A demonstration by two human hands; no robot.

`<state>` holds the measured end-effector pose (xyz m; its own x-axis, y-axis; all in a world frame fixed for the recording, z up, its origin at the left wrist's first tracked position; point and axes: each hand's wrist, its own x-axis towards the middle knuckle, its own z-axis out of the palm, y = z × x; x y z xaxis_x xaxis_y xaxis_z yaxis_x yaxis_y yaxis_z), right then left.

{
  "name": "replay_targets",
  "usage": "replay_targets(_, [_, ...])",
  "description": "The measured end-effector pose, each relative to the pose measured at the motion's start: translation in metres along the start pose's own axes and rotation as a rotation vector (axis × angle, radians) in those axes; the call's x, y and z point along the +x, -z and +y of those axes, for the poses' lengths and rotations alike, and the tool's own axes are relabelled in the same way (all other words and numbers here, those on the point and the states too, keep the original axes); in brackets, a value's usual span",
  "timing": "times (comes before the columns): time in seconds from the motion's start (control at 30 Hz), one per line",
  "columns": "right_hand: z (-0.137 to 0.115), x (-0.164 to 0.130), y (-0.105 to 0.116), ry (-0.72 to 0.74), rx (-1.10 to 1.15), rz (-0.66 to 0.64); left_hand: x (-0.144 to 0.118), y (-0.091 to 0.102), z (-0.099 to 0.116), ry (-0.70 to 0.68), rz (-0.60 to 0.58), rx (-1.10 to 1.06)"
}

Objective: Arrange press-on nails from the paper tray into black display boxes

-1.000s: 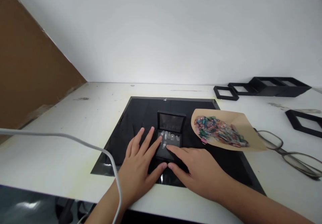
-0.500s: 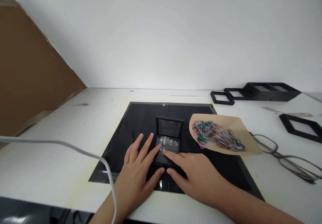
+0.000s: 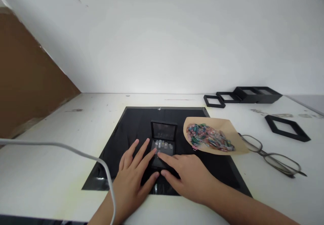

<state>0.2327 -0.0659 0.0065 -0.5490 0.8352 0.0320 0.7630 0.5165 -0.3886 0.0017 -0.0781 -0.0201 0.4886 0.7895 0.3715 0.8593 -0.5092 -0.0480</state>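
Note:
A small black box (image 3: 163, 140) stands with its lid raised on a black mat (image 3: 134, 123), and several pale small pieces lie inside it. My left hand (image 3: 134, 174) lies flat on the mat with fingers spread, its fingertips against the box's left side. My right hand (image 3: 187, 174) rests at the box's front, its index finger pointing onto the pieces inside. Neither hand grips anything. Right of the box, a tan paper sheet (image 3: 227, 130) carries a heap of several small colourful pieces (image 3: 209, 137).
A pair of glasses (image 3: 272, 156) lies on the white table right of the paper. Black square frames (image 3: 287, 127) and stacked black boxes (image 3: 255, 95) sit at the far right. A grey cable (image 3: 63, 147) crosses the left foreground. Brown cardboard (image 3: 27, 83) leans at the left.
The view has tilted up and shifted, so everything sits lower and further left. My right index finger has slid slightly leftward over the pieces in the box; my left hand keeps its place.

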Motion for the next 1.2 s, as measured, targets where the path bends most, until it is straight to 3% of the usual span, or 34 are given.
replay_targets(0.27, [0.001,0.0,0.001,0.06,0.067,0.049,-0.004,-0.007,-0.01,0.014,0.03,-0.062])
replay_targets(0.4, [0.001,0.002,-0.003,0.139,0.088,0.153,-0.005,-0.009,-0.013,0.112,0.085,-0.14])
replay_targets(0.5, [0.002,0.006,-0.007,0.209,0.105,0.258,-0.007,-0.009,-0.015,0.082,0.103,-0.164])
replay_targets(0.67, [0.001,0.015,-0.022,0.319,0.049,0.398,-0.009,-0.011,-0.014,0.147,0.09,-0.204])
replay_targets(0.8, [0.004,0.016,-0.037,0.451,-0.048,0.446,-0.007,-0.013,-0.013,0.115,0.049,-0.113])
replay_targets(0.9, [0.011,0.01,-0.037,0.408,-0.098,0.433,-0.007,-0.012,-0.013,0.093,0.025,-0.079])
replay_targets(1.2, [0.022,0.001,-0.017,0.32,-0.155,0.394,-0.011,-0.022,-0.008,0.085,0.142,-0.172])
